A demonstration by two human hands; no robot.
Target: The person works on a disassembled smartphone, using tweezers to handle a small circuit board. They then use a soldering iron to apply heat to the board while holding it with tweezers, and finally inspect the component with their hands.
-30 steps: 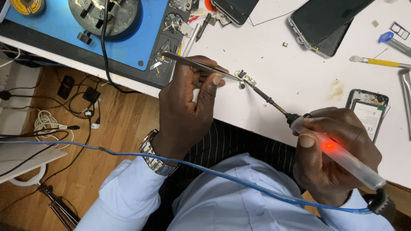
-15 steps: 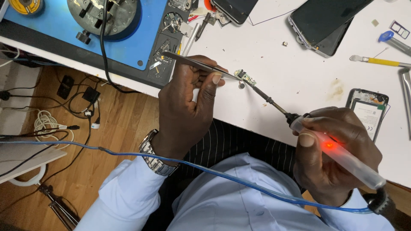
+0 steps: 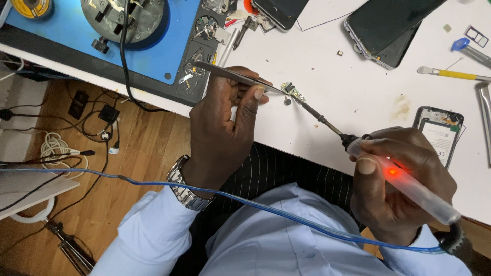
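**A:** Where's the part being worked on?

**B:** The small circuit board piece (image 3: 293, 92) sits just above the white table (image 3: 327, 66), near its front edge. It is pinched at the tip of the tweezers (image 3: 232, 76), which run up and left from it toward the blue work mat (image 3: 179, 46).

**A:** And the fingers?

**B:** The left hand (image 3: 225, 128) has thumb and forefinger pressed together on the tweezers' shaft, so the board piece lies just beyond the fingertips, to their right, apart from the skin itself. The right hand (image 3: 401, 184) is closed around the pale handle of the soldering iron (image 3: 358, 148), thumb laid along it beside a glowing red light. The iron's dark tip comes to the board piece from the lower right and looks to be touching it, or very nearly so; I can't tell which.

**A:** So what step is this?

**B:** I'd judge it's the soldering itself: heat at a joint while the tweezers hold the piece steady. The next move seems to call for a steady left hand and only a light touch from the tip, since the piece is tiny and barely supported.

**A:** What's around it?

**B:** Right of the board piece, well apart, lies an opened phone (image 3: 437, 133); farther up and right a dark phone screen (image 3: 388, 25) and a yellow-handled tool (image 3: 452, 74). A blue cable (image 3: 255, 207) trails from the iron across the light blue shirt below.
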